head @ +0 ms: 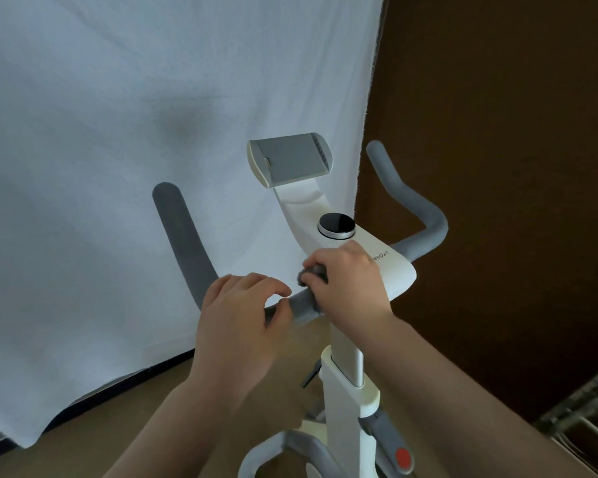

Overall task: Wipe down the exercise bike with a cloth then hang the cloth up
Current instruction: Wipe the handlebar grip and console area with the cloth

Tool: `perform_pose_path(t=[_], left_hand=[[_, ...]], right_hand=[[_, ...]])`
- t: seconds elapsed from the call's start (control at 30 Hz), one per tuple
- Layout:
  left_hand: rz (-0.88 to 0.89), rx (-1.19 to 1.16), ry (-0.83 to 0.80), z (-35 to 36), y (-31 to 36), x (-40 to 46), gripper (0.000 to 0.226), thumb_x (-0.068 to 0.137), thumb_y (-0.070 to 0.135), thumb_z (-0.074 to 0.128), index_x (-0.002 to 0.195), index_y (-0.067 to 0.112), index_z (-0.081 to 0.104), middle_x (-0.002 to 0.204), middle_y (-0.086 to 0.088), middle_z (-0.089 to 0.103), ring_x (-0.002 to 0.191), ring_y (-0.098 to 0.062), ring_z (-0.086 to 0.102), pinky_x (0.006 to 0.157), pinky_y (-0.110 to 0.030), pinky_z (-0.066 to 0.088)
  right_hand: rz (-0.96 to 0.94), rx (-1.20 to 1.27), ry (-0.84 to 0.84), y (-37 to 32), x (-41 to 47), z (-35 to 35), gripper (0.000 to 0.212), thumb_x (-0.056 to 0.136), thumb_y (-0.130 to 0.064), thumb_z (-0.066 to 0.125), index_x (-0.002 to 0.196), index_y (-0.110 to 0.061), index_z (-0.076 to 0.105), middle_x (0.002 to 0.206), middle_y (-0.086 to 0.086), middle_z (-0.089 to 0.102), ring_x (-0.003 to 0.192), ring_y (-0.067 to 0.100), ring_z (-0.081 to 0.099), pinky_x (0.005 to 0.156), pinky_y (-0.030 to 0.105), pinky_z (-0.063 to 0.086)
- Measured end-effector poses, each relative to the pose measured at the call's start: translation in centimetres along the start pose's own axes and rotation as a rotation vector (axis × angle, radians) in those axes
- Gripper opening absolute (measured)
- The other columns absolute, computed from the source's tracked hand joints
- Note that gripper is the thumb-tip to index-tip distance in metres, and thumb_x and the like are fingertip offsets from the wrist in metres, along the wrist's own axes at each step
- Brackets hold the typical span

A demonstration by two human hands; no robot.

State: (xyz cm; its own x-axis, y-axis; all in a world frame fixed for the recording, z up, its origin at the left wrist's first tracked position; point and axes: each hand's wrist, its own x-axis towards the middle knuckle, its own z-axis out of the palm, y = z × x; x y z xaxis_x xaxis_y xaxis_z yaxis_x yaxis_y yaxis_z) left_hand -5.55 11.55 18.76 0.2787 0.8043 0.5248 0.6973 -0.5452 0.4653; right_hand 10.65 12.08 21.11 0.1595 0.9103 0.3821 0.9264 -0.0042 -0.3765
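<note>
A white exercise bike (pixel 342 370) with grey handlebars stands in front of me. A small grey cloth (pixel 312 274) is bunched on the left handlebar (pixel 180 236), close to the white centre console (pixel 390 267). My right hand (pixel 349 281) grips the cloth and presses it against the bar. My left hand (pixel 242 305) rests on the same bar just to the left, fingers curled over it and thumb beneath. A black round knob (pixel 336 225) sits on the console, and a grey tablet holder (pixel 290 158) rises behind it.
A white sheet (pixel 118 167) hangs behind the bike down to the tan floor. A dark brown wall (pixel 497 132) fills the right side. The right handlebar (pixel 404 194) curves up there. A wire rack (pixel 587 405) shows at the lower right. A red knob (pixel 404 457) sits low on the frame.
</note>
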Motion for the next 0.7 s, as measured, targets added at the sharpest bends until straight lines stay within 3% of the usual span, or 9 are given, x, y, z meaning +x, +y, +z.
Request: perform_pose_path(t=[0.1, 0.17, 0.27, 0.33, 0.47, 0.7], left_hand=[[0.027, -0.016, 0.007, 0.0, -0.2, 0.2, 0.020, 0.083, 0.031, 0.055, 0.086, 0.025, 0.073, 0.089, 0.009, 0.072, 0.079, -0.010, 0.062, 0.086, -0.028, 0.038], [0.046, -0.018, 0.008, 0.0, -0.2, 0.3, 0.023, 0.084, 0.034, 0.052, 0.086, 0.024, 0.073, 0.088, 0.009, 0.072, 0.077, -0.009, 0.062, 0.085, -0.028, 0.039], [0.082, -0.032, -0.006, -0.2, -0.2, 0.3, 0.021, 0.084, 0.034, 0.053, 0.086, 0.025, 0.072, 0.086, 0.011, 0.071, 0.076, -0.008, 0.060, 0.082, -0.027, 0.041], [0.097, -0.037, -0.021, -0.4, -0.3, 0.1, 0.018, 0.084, 0.031, 0.054, 0.086, 0.027, 0.071, 0.086, 0.016, 0.069, 0.078, -0.005, 0.057, 0.081, -0.025, 0.040], [0.111, -0.034, -0.067, -0.3, -0.1, -0.6, 0.012, 0.084, 0.026, 0.063, 0.095, 0.026, 0.069, 0.089, 0.016, 0.067, 0.080, -0.005, 0.057, 0.082, -0.023, 0.038], [0.142, -0.005, -0.149, -0.7, -0.5, -1.0, 0.026, 0.080, 0.020, 0.069, 0.106, 0.023, 0.068, 0.096, 0.013, 0.066, 0.083, -0.009, 0.059, 0.083, -0.023, 0.038]], right_hand=[[0.017, 0.178, 0.052, 1.2, -0.3, -0.4, 0.013, 0.084, -0.031, 0.070, 0.095, -0.025, 0.075, 0.094, -0.004, 0.069, 0.091, 0.011, 0.059, 0.084, 0.029, 0.050], [-0.026, 0.148, 0.142, 1.6, -1.0, 0.1, 0.014, 0.084, -0.030, 0.067, 0.093, -0.022, 0.074, 0.091, -0.004, 0.070, 0.089, 0.014, 0.059, 0.083, 0.031, 0.048], [-0.059, 0.162, 0.218, 1.1, -3.6, 0.9, 0.025, 0.087, -0.020, 0.064, 0.112, -0.022, 0.070, 0.114, -0.007, 0.066, 0.105, 0.014, 0.055, 0.096, 0.022, 0.041], [0.024, 0.305, 0.295, 1.4, -5.0, 1.0, 0.035, 0.085, -0.009, 0.068, 0.117, -0.023, 0.066, 0.120, -0.011, 0.062, 0.113, 0.007, 0.050, 0.098, 0.017, 0.039], [0.269, 0.502, 0.503, -1.0, -7.1, 3.2, 0.039, 0.084, -0.007, 0.069, 0.118, -0.025, 0.060, 0.125, -0.010, 0.052, 0.120, 0.008, 0.047, 0.101, 0.029, 0.045], [0.517, 0.698, 0.621, -2.1, -7.5, 3.7, 0.035, 0.085, -0.011, 0.071, 0.106, -0.032, 0.053, 0.111, -0.020, 0.044, 0.105, 0.002, 0.052, 0.090, 0.035, 0.053]])
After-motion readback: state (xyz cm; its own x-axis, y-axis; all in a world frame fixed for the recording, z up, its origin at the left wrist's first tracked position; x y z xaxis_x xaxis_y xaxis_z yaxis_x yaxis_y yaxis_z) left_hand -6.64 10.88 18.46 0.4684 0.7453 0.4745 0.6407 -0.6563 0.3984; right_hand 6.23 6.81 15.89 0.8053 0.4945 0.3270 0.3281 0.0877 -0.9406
